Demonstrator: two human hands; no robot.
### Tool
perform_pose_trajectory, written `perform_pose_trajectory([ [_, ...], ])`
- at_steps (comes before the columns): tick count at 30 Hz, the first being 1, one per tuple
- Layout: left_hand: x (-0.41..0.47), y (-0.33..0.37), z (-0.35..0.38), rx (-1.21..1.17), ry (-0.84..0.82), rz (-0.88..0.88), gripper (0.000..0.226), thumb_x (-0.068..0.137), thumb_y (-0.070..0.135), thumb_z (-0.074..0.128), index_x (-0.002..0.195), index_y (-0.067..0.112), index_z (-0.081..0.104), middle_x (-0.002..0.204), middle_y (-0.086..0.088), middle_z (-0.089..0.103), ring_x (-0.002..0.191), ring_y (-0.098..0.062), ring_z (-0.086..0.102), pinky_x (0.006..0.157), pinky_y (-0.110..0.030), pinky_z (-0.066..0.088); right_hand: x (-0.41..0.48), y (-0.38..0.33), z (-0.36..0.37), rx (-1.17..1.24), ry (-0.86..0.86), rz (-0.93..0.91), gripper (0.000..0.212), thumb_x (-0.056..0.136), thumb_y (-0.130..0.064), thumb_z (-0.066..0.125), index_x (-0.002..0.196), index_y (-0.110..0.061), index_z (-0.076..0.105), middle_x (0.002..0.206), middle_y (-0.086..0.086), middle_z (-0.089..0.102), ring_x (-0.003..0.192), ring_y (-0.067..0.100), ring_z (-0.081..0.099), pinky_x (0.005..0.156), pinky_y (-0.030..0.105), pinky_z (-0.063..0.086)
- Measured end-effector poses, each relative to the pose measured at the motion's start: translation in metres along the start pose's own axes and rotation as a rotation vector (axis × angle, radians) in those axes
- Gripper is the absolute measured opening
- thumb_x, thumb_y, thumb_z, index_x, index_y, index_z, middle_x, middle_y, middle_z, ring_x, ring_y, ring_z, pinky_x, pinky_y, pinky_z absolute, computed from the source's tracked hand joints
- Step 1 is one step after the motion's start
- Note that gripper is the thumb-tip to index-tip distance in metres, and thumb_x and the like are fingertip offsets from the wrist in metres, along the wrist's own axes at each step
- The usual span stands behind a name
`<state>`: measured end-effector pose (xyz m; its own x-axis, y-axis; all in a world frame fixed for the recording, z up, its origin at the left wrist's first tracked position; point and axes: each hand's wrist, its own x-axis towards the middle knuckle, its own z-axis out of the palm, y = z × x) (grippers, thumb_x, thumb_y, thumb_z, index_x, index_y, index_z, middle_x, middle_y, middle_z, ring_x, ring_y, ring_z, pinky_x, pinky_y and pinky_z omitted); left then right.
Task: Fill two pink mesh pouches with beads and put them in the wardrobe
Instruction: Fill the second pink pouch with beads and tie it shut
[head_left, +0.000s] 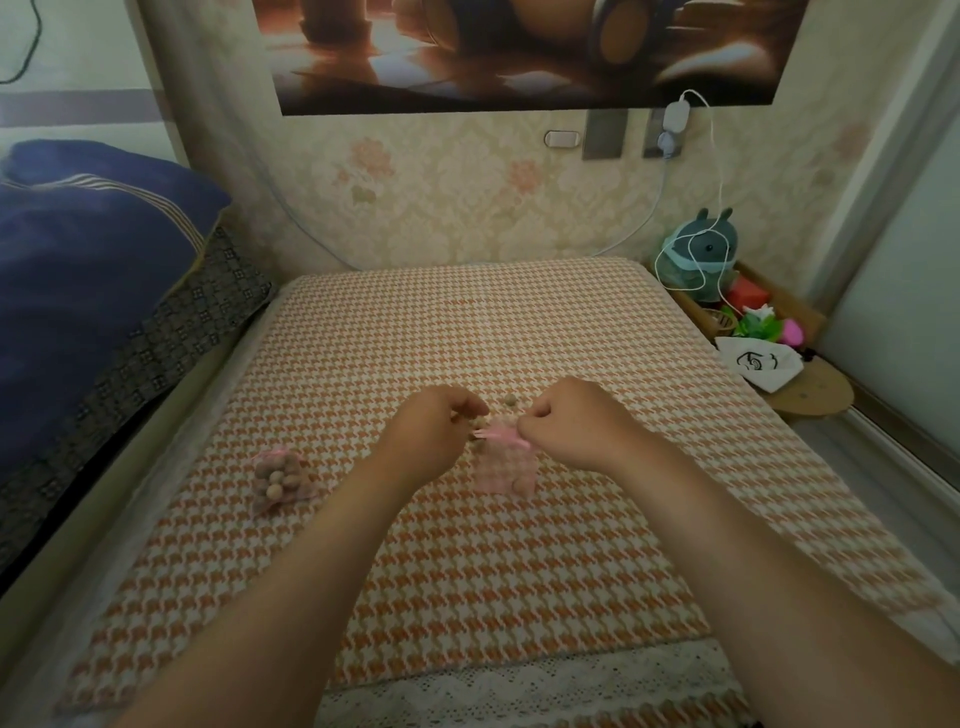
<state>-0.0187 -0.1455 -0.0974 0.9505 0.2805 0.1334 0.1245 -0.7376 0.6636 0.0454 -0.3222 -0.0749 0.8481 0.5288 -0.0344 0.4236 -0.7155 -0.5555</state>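
The left hand (436, 436) and right hand (571, 426) are pinching the mouth of the second pouch (504, 470), the filled pouch (278, 478) lying at nine o'clock; loose beads (511, 400) at twelve o'clock are probably going in next.

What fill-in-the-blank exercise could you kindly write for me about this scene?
The right hand pinches the top of the middle pouch, whose colour is ____. The other pouch lies untouched on the person's ____ side. That other pouch is stuffed with ____.
Missing words: pink; left; beads.
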Motion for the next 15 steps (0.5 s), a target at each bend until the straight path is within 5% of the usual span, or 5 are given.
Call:
perform_pose_trajectory([
  [6,0.009,-0.014,0.030,0.302,-0.152,0.117,0.030,0.089,0.002,0.053,0.104,0.014,0.076,0.104,-0.012,0.067,0.099,-0.031,0.063,0.085,-0.042,0.050,-0.001,-0.002,-0.001,-0.026,0.008,-0.060,0.041,0.090,-0.029,0.058,0.051,-0.020,0.049,0.049,-0.001,0.045,0.046,0.018,0.034,0.050,0.029,0.027],
  [10,0.014,-0.023,0.034,0.270,-0.129,0.132,0.030,0.086,0.002,0.058,0.104,0.018,0.077,0.105,-0.012,0.071,0.105,-0.029,0.063,0.087,-0.034,0.049,-0.002,-0.001,-0.002,-0.033,0.006,-0.065,0.045,0.094,-0.030,0.057,0.052,-0.016,0.054,0.047,0.002,0.051,0.044,0.016,0.033,0.047,0.027,0.028],
  [13,0.014,-0.027,0.035,0.171,-0.089,0.049,0.019,0.087,0.009,0.067,0.102,0.014,0.077,0.105,-0.005,0.072,0.104,-0.022,0.065,0.084,-0.031,0.050,-0.004,-0.004,-0.003,-0.049,-0.022,-0.069,0.030,0.096,-0.029,0.056,0.080,-0.022,0.081,0.059,-0.002,0.068,0.047,0.015,0.045,0.047,0.026,0.037],
  [15,0.015,-0.022,0.028,0.058,-0.013,-0.005,0.016,0.088,0.012,0.069,0.103,0.013,0.073,0.101,-0.001,0.071,0.096,-0.018,0.066,0.076,-0.025,0.048,-0.005,-0.007,-0.004,-0.040,-0.032,-0.070,0.026,0.095,-0.025,0.056,0.092,-0.028,0.082,0.062,-0.014,0.068,0.048,0.012,0.050,0.051,0.029,0.046],
])
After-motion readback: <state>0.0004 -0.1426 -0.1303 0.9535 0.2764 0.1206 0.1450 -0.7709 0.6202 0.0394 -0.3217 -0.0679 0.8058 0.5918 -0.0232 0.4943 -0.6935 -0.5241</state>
